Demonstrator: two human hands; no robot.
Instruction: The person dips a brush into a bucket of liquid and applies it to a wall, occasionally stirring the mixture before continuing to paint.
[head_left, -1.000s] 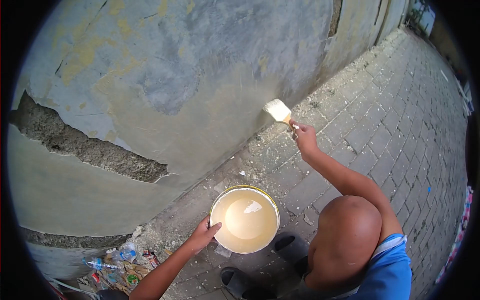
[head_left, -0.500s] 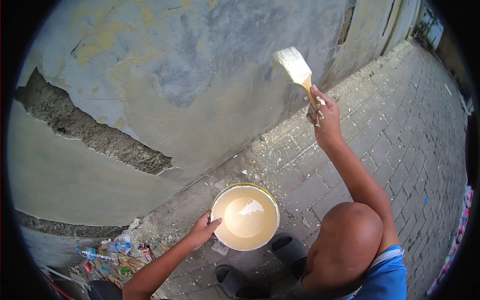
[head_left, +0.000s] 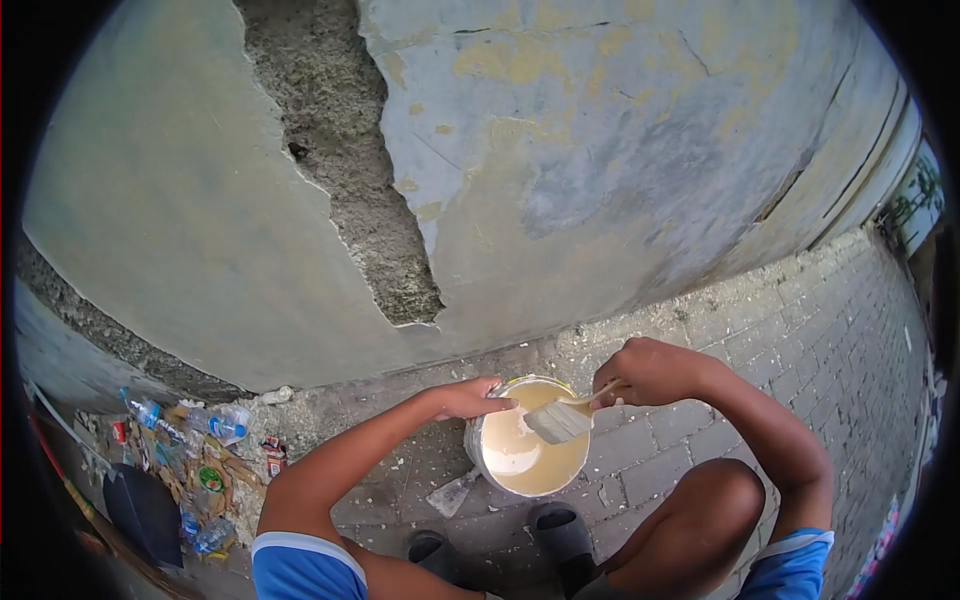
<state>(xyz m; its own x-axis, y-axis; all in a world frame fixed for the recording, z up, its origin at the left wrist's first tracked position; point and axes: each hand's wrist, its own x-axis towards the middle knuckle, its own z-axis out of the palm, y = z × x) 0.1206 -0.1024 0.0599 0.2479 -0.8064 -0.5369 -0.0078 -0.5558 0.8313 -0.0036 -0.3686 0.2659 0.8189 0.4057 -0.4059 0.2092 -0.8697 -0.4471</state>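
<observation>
My right hand [head_left: 650,372] is closed around the wooden handle of a paintbrush [head_left: 558,421]. Its wide, whitish bristles point down and to the left, over the mouth of a paint bucket [head_left: 485,462]. Pale cream paint [head_left: 545,465] shows inside the bucket, with a bright reflection on it. My left hand [head_left: 470,398] grips the bucket's upper left rim, thumb on the inner side and fingers outside, partly hidden. The bucket is tilted a little toward me. Whether the bristles touch the paint I cannot tell.
A worn wall [head_left: 580,200] with peeling paint and a deep broken strip [head_left: 345,150] rises ahead. Litter with plastic bottles [head_left: 225,425] lies at left, beside a dark rounded object [head_left: 142,512]. Grey paving [head_left: 770,340] runs right. My sandals [head_left: 560,528] are just below the bucket.
My right hand has brought the paintbrush down from beside the wall to over the bucket. My left hand has shifted along the rim to the upper left, and the view has turned left.
</observation>
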